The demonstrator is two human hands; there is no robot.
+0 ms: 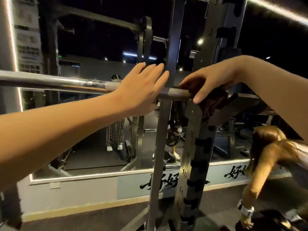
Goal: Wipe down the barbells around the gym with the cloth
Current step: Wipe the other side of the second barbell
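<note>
A chrome barbell (55, 81) runs from the left edge to the middle of the head view at chest height, resting in a rack. My left hand (141, 90) lies over the bar with straight fingers, its thumb under the bar. My right hand (210, 84) grips a dark maroon cloth (211, 100) wrapped over the bar's sleeve (176, 94), just right of the left hand. Part of the cloth hangs below the bar.
The grey rack upright (191, 164) with numbered holes stands right under the bar. A wall mirror (93, 134) behind shows gym machines and a person standing. Another person (270, 164) in a tan top bends low at the right. Dark floor lies below.
</note>
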